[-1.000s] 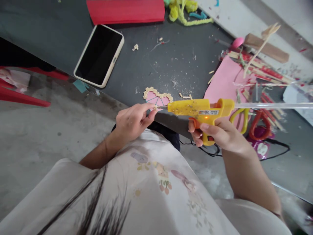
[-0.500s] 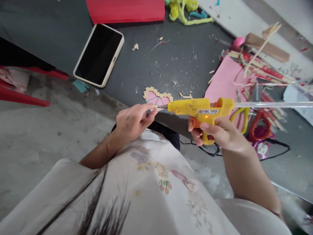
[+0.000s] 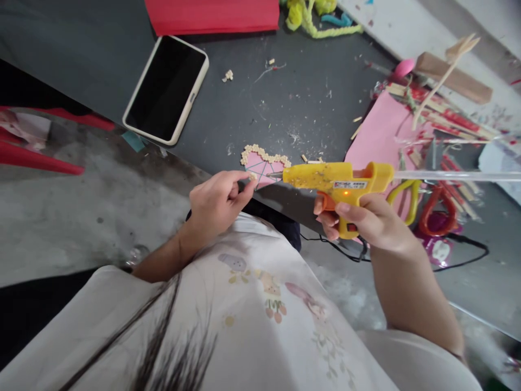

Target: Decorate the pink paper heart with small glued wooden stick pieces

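A yellow hot glue gun (image 3: 317, 176) lies in my right hand (image 3: 374, 220), fingers wrapped round its handle and trigger. A clear glue stick (image 3: 456, 175) runs out of its back, and a small orange light glows on its side. Between the thumb and forefinger of my left hand (image 3: 217, 203) is a small pale beige cluster (image 3: 253, 176), pinched near the metal nozzle. Just beyond, at the table's near edge, lies a pink heart-shaped paper (image 3: 255, 161) with dark lines, its upper edge bordered by small beige pieces (image 3: 254, 149).
A phone (image 3: 166, 89) lies on the dark table (image 3: 309, 98) at left, below a red folded sheet (image 3: 214, 16). At right are pink paper (image 3: 378, 127), yellow-handled scissors (image 3: 409, 201), red-handled scissors (image 3: 437, 209) and wrapped sticks (image 3: 456, 122). A black cable (image 3: 468, 263) hangs below.
My left hand has drawn slightly left with the small cluster, away from the nozzle tip. The gap between them is wider, and more of the pink heart shows. The view has shifted slightly.
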{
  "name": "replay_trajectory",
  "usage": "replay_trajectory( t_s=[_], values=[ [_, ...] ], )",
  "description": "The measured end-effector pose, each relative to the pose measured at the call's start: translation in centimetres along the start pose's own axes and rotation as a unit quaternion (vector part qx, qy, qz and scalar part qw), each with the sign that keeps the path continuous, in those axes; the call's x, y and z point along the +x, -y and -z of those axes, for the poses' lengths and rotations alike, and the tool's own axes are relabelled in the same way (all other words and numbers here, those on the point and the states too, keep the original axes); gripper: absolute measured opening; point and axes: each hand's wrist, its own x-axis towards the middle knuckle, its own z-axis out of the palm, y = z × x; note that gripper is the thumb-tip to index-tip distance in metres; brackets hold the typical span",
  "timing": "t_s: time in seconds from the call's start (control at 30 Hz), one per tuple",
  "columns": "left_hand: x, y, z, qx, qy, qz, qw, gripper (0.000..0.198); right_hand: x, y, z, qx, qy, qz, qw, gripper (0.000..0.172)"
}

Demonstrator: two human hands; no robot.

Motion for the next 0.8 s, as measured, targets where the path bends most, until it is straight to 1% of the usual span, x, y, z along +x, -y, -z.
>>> replay_trajectory(
  t_s=[0.13,0.23,0.37,0.47,0.57,0.63,0.73,0.8],
  values=[
    [-0.1,0.7,-0.9,0.037,-0.02,0.023,0.999,0.011,0.4,-0.2,-0.1,-0.024,-0.007,0.011,1.0,0.033],
    [0.0,1.1,-1.3,0.064,-0.032,0.021,0.997,0.01,0.7,-0.1,-0.3,-0.011,-0.014,0.027,0.999,0.03],
    [0.2,1.3,-1.7,0.084,-0.024,0.025,0.996,0.011,1.1,0.5,-0.7,0.022,-0.025,0.042,0.999,0.024],
    [0.2,1.3,-1.9,0.089,-0.008,0.033,0.995,0.011,1.2,0.7,-0.8,0.049,-0.035,0.033,0.998,0.025],
    [0.2,1.3,-1.9,0.096,0.009,0.044,0.994,0.013,1.3,0.6,-0.6,0.067,-0.032,0.029,0.997,0.025],
    [0.2,1.1,-1.8,0.103,0.035,0.065,0.992,0.015,1.4,0.5,-0.5,0.069,-0.027,0.034,0.997,0.024],
    [0.3,0.8,-1.4,0.113,0.091,0.103,0.984,0.019,1.4,0.4,-0.5,0.064,-0.025,0.048,0.996,0.025],
    [0.4,0.6,-1.2,0.117,0.115,0.121,0.979,0.021,1.5,0.3,-0.6,0.065,-0.025,0.055,0.996,0.024]
  ],
)
